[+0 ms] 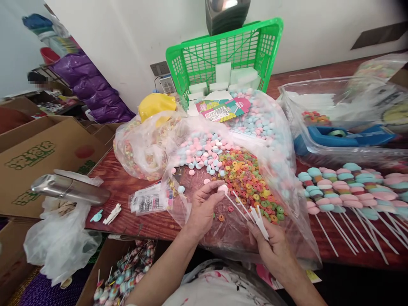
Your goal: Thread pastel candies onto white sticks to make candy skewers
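Sticks (pixel 242 209), pink candy (pixel 222 188) above candy rings (pixel 251 174)

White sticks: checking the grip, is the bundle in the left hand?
No, the right hand grips the bundle of white sticks; the left hand pinches a pink candy.

The right hand (pixel 274 250) hides the white sticks' (pixel 257 217) lower ends; the left hand (pixel 202 209) half covers a pink candy (pixel 222 188); finished skewers (pixel 347 199) run off the right edge.

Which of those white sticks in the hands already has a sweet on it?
The stick reaching up to the left hand, capped by a pink candy which that hand pinches. The other sticks, fanned in the right hand, are bare.
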`<state>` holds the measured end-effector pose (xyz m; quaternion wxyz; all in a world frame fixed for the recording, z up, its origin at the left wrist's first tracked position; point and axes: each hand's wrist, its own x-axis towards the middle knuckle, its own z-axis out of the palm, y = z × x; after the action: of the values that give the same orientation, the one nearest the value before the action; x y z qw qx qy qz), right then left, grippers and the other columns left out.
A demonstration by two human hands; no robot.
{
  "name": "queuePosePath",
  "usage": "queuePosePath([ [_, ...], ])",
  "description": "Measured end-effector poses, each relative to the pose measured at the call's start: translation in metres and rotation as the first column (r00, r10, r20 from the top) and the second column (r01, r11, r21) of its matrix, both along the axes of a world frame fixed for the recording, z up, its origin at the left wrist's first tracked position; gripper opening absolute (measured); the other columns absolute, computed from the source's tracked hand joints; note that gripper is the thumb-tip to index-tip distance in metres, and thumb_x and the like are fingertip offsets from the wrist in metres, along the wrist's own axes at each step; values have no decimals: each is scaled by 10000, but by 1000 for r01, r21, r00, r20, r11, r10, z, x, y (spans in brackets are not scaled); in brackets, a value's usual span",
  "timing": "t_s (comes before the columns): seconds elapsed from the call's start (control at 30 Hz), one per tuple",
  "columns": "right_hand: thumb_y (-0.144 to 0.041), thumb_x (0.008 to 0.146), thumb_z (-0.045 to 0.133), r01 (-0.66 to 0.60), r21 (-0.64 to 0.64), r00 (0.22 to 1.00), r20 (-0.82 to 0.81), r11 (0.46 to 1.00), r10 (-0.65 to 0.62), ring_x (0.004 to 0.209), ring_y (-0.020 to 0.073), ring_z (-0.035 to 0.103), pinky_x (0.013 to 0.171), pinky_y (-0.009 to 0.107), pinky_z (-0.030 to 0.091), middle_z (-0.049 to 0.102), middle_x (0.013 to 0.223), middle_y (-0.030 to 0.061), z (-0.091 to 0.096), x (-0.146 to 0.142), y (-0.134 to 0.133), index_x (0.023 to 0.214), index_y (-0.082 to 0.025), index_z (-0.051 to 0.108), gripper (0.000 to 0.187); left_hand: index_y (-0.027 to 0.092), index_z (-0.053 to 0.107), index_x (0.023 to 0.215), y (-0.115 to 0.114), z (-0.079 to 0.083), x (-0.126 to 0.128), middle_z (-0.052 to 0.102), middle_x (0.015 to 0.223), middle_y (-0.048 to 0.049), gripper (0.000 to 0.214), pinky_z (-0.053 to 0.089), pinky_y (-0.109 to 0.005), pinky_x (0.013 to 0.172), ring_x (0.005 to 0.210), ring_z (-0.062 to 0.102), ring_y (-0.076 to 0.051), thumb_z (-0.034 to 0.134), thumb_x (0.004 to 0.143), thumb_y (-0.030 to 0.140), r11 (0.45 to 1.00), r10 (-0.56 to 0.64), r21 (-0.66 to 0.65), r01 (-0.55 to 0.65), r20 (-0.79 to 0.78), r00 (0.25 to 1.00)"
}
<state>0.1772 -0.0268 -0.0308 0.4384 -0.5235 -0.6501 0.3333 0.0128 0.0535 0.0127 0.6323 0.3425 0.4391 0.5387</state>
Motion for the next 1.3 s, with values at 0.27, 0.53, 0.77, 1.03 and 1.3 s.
queuePosePath([
  [0.27, -82, 830, 412, 10, 104, 999, 45, 995, -15, 466, 122, 399, 470, 222, 343, 395, 559, -59, 8, 1, -4, 856, -198, 574, 201, 226, 783, 848, -2, -6, 1, 725, 905, -6, 233, 469, -262, 888, 882, 625, -125, 833, 623, 189, 981, 112, 163, -108, -20, 993],
  [0.53, -90, 854, 418, 34, 161, 999, 23, 986, -38, 444, 114, 394, 446, 214, 345, 382, 545, -65, 8, -1, -6, 884, -182, 615, 219, 221, 783, 770, -3, -5, 4, 738, 912, -22, 228, 491, -276, 892, 924, 640, -147, 852, 565, 147, 957, 161, 241, -164, 32, 986],
  [0.77, -77, 854, 456, 38, 100, 998, -48, 994, -33, 522, 122, 461, 524, 222, 396, 459, 606, -48, -7, -5, -10, 968, -190, 624, 233, 216, 777, 745, -1, -6, 5, 750, 884, -19, 262, 536, -256, 812, 859, 666, -141, 878, 513, 148, 967, 174, 170, -189, 102, 979],
  [1.03, -176, 948, 444, 85, 12, 980, -184, 996, -81, 493, 112, 435, 507, 219, 372, 456, 566, -65, -17, -19, -12, 992, -196, 618, 180, 222, 770, 726, -2, -8, 7, 753, 841, -6, 238, 556, -259, 793, 807, 686, -134, 888, 523, 183, 982, 145, 105, -158, 123, 982],
  [1.3, -116, 875, 456, 72, -62, 992, -96, 996, -78, 547, 123, 472, 569, 222, 417, 478, 591, -45, -1, -17, -8, 906, -182, 640, 198, 241, 780, 839, -2, -14, -5, 769, 920, -53, 144, 562, -360, 877, 881, 714, -188, 742, 757, 129, 741, 270, 664, 95, -425, 864],
])
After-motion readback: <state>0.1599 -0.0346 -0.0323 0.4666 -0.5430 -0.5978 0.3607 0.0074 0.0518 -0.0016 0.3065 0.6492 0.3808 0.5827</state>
